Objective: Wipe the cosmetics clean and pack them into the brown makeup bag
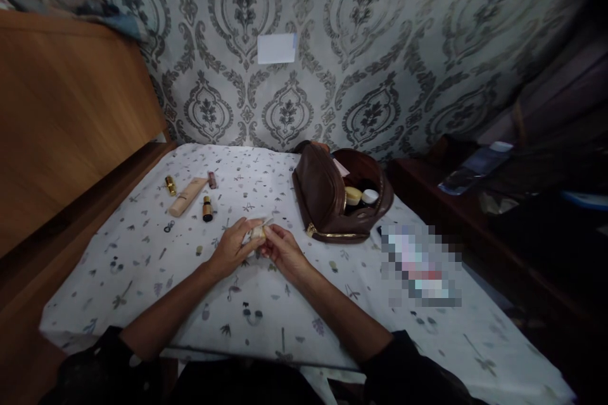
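Both hands meet above the middle of the cloth-covered table. My left hand [236,245] is closed round a small white and yellowish item [256,232], too small and covered to name. Fingertips of my right hand [281,248] pinch the same item from its right side. To the left lie a beige squeeze tube [188,197], a black and gold small bottle [207,209], a gold lipstick-like tube [170,185] and a small pinkish tube [211,180]. A brown cosmetic bag [319,190] stands unzipped to the right, with a yellow-lidded container [352,195] and a white-lidded one [370,197] inside.
The table wears a white patterned cloth [266,294]. A blurred-out flat object [420,266] lies right of the bag. Wooden furniture [71,101] borders the left, and a patterned wall [304,95] stands behind. Clear plastic packaging [477,168] is at the right, on a dark surface.
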Demonstrator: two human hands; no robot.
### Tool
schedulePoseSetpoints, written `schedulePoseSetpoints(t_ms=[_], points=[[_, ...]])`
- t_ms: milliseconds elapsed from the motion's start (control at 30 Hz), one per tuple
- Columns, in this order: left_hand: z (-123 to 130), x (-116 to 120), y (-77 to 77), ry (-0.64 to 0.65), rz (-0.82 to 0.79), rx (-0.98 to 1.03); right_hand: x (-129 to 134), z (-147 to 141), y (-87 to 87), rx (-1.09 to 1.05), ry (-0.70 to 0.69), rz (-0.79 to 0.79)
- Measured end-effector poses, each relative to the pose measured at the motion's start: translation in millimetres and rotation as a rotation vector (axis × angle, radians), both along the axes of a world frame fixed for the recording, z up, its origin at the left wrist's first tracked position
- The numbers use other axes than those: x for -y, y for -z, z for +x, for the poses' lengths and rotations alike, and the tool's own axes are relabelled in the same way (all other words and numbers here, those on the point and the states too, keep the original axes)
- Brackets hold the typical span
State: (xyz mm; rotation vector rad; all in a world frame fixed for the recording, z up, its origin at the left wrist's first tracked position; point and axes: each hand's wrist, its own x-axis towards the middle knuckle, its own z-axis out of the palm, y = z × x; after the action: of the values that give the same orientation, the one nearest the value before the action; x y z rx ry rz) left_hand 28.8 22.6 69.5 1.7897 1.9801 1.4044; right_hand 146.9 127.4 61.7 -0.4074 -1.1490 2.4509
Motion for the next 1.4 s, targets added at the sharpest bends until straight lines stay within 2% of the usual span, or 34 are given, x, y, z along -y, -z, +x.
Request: schedulePoseSetpoints(t_ms=[133,267,433,567,800,933,1200,1400], points=[[0,0,-0.5,-0.007,-0.043,0.080,2,2,-2.5,-0.042,0.024,0.009],[0,0,-5.3,-0.070,-0.054,0.129,4,1,0.3,-0.048,0.038,0.061],[-1,0,-7.8,-0.079,-0.003,0.033,5,-2,8.1,0.009,0.054,0.140],[-2,1,-2.7,-0.071,0.035,-0.051,5,0,5.1,0.010,0.008,0.093],[-4,0,7.4,-0.021,-0.055,-0.140,5,3,-4.0,0.010,0.040,0.028],[-6,0,6.0,-0.026,-0.050,-0.058,5,2,-1.0,0.008,0.001,0.040],[-3,1,-7.4,-0.046,-0.076,0.102,7,4,0.2,-0.008,-0.051,0.091],[-2,1,-11.8,-0.140,-0.017,0.167,8,2,4.1,-0.027,-0.070,0.193]])
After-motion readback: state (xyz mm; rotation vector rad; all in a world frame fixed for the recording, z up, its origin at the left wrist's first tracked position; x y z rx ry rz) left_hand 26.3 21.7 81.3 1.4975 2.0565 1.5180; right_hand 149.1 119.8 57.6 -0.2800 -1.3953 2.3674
